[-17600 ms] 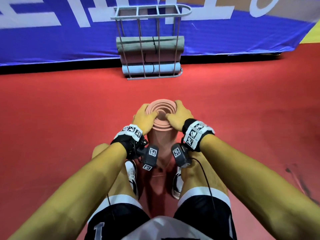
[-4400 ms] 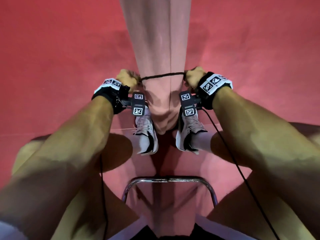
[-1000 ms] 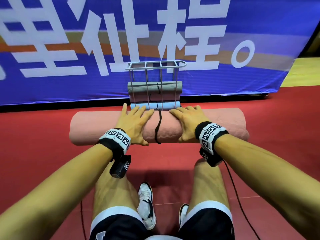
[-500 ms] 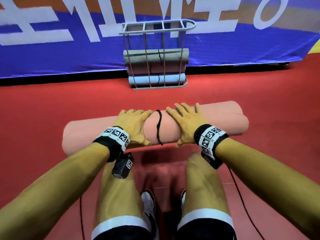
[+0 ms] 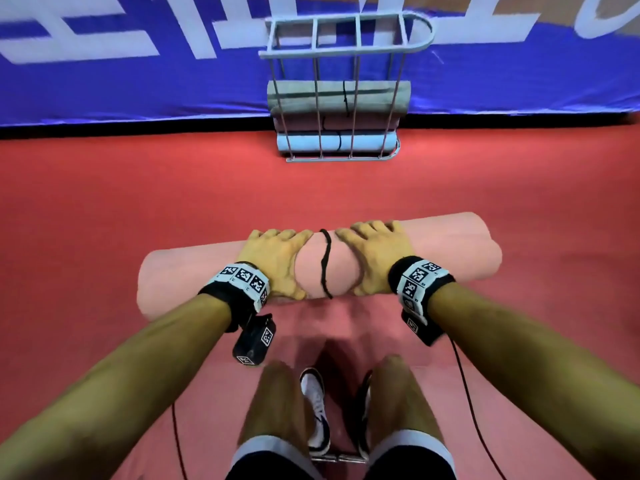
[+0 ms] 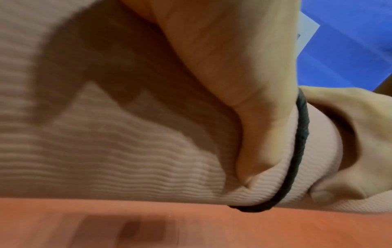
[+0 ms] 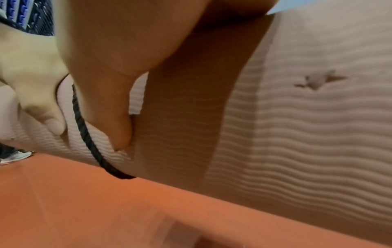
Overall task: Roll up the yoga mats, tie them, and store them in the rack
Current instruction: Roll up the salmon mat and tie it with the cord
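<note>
Red sports flooring [image 5: 104,209] carries the work. Nearest, 1 rolled pink mat [image 5: 450,244] lies crosswise on it, bound at mid-length by 1 black cord [image 5: 325,265]. The left hand [image 5: 273,261] and right hand [image 5: 374,254] clamp round the roll on either side of the cord, thumbs dug in, probably to lift it level. Beyond, well apart, 1 wire rack [image 5: 346,46] against the blue banner [image 5: 138,81] holds 3 tied rolls, stacked flat.

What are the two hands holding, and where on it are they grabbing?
Both hands grip the rolled pink yoga mat around its middle. The left hand and right hand sit on either side of the black tie cord, thumbs pressed into the mat.
</note>
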`<state>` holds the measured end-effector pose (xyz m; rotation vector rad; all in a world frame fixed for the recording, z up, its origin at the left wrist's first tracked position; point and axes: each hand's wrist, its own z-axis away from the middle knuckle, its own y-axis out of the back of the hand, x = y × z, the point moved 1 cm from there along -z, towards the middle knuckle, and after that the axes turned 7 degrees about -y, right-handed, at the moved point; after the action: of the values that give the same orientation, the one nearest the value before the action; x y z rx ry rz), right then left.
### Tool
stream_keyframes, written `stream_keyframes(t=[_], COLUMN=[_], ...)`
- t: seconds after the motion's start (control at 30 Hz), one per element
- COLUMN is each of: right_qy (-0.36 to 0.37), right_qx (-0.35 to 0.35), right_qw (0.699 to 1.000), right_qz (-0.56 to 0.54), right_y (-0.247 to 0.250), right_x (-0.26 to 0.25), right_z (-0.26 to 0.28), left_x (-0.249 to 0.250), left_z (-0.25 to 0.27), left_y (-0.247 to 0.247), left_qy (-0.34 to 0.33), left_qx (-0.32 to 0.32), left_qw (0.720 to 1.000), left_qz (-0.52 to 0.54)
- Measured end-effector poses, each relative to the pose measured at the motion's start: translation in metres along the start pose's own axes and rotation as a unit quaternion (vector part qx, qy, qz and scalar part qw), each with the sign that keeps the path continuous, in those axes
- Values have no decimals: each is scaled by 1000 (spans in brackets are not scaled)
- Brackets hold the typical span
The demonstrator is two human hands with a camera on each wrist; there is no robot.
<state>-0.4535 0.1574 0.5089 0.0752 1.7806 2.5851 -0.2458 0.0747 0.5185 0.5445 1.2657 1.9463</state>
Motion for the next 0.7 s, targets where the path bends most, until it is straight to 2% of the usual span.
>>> stream_keyframes(t=[0.17,0.33,0.5,0.7], right_qy=[-6,-35,-78,-70], right_qx=[23,39,29,56], right_qw=[999,999,996,995], right_qz=[22,-7,-39,-48], right_y=[145,240,276,287], right_x=[16,39,63,98], right_z=[41,66,71,80], left_x=[-13,-15,-9,10], left_z=[49,66,57,41], left_y=[139,241,296,316], left_qy=[-23,-59,-80,-88], left_qx=[24,51,84,91], left_qw=[999,997,992,990], left_qz=[-1,-18,-51,-60])
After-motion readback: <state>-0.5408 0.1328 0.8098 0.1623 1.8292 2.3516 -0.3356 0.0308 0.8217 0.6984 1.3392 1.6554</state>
